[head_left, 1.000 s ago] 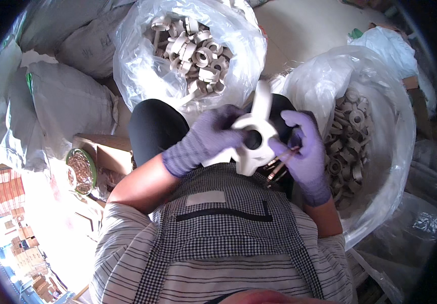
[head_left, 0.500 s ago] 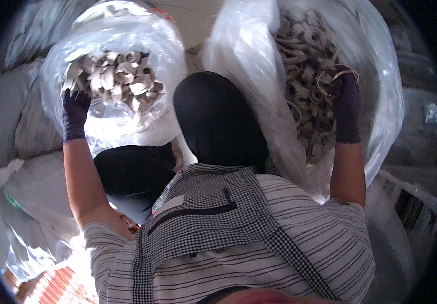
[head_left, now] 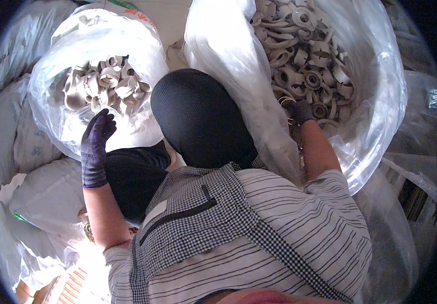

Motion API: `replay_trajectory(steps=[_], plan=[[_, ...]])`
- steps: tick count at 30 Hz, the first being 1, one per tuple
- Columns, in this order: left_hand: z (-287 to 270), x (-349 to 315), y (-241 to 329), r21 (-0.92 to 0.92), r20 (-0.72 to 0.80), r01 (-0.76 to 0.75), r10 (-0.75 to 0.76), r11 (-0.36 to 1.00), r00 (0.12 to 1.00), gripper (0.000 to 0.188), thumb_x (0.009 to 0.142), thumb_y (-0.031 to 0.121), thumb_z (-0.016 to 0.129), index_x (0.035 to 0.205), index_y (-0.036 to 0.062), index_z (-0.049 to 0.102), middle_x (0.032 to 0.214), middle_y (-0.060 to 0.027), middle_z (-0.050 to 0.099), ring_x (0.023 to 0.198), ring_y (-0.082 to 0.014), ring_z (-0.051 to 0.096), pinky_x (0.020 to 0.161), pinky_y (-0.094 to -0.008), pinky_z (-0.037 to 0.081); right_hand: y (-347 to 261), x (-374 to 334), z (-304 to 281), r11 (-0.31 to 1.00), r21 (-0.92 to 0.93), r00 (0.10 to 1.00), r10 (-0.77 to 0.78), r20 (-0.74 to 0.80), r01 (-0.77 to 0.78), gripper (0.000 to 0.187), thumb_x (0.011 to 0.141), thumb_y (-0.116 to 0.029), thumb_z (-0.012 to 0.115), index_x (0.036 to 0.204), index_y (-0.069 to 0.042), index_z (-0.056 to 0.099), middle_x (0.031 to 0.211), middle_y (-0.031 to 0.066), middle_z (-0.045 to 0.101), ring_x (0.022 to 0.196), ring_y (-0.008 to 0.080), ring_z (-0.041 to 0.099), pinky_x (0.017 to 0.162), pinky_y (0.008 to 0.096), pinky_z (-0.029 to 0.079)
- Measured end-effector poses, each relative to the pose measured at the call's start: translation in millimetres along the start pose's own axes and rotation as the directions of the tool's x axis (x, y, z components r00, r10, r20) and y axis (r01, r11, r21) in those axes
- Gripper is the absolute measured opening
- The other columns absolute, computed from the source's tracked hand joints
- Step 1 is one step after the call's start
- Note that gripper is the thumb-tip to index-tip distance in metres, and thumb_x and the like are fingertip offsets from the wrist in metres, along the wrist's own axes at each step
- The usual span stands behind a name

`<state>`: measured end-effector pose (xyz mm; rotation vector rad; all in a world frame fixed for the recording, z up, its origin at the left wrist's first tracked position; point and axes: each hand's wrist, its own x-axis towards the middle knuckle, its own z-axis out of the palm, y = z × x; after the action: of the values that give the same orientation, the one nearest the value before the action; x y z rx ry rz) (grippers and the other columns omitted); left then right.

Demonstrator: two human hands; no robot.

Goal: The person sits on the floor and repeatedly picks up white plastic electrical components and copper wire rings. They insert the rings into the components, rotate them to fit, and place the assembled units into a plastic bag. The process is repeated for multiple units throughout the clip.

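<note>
My gloved left hand (head_left: 98,134) is raised at the near edge of the left plastic bag (head_left: 46,121), its fingers stretched up and nothing in them. Inside that bag lies a pile of pale beige ring-shaped parts (head_left: 108,78). My gloved right hand (head_left: 302,111) reaches low into the larger right-hand bag (head_left: 380,152), with its fingers closed round a thin pale ring (head_left: 285,101). Grey rings and collars (head_left: 312,78) fill that bag around the hand. The fingertips are partly hidden, so anything else in them cannot be made out.
My black-clad knee (head_left: 198,116) rises between the two bags. The clear plastic wall (head_left: 223,55) of the right bag stands beside it. Stuffed pale sacks (head_left: 46,197) are stacked at the left. Wrapped bundles (head_left: 411,192) lie along the right side.
My right hand has moved left and nearer, lower among the grey parts, with the thin ring. My left hand has drawn back toward me from the left bag's pile. The view has shifted slightly.
</note>
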<state>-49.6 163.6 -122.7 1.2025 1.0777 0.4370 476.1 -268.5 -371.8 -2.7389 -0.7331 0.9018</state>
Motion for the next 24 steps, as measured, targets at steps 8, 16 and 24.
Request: replay_trajectory(steps=[8, 16, 24], plan=[[29, -25, 15, 0.032, -0.074, -0.155, 0.157, 0.987, 0.985, 0.047, 0.105, 0.028, 0.056, 0.139, -0.0049, 0.054, 0.125, -0.0171, 0.067, 0.113, -0.025, 0.067, 0.1, -0.0388, 0.053, -21, -36, -110, 0.902, 0.319, 0.953, -0.242, -0.182, 0.29, 0.034, 0.089, -0.023, 0.072, 0.116, -0.004, 0.066, 0.094, 0.0058, 0.069, 0.084, 0.0186, 0.066, 0.069, 0.0331, 0.053], [179, -86, 81, 0.279, 0.289, -0.564, 0.492, 0.777, 0.821, 0.078, 0.085, 0.026, 0.083, 0.146, -0.0015, 0.044, 0.132, -0.0167, 0.06, 0.12, -0.0247, 0.06, 0.103, -0.038, 0.05, -238, -214, -213, 0.474, 0.363, 0.596, -0.673, -0.438, 0.802, 0.041, 0.075, -0.011, 0.084, 0.112, -0.005, 0.065, 0.1, 0.0123, 0.067, 0.091, 0.0295, 0.068, 0.078, 0.036, 0.057], [194, -73, 57, 0.329, 0.252, -0.704, 0.659, 0.63, 0.708, 0.101, 0.071, 0.044, 0.091, 0.145, -0.0038, 0.041, 0.134, -0.0238, 0.057, 0.125, -0.036, 0.059, 0.108, -0.0432, 0.048, -320, -245, -176, 0.024, 0.314, 0.112, -0.958, -0.265, 0.949, 0.048, 0.069, -0.028, 0.094, 0.105, -0.009, 0.069, 0.104, 0.0105, 0.064, 0.09, 0.0297, 0.064, 0.081, 0.0403, 0.053]])
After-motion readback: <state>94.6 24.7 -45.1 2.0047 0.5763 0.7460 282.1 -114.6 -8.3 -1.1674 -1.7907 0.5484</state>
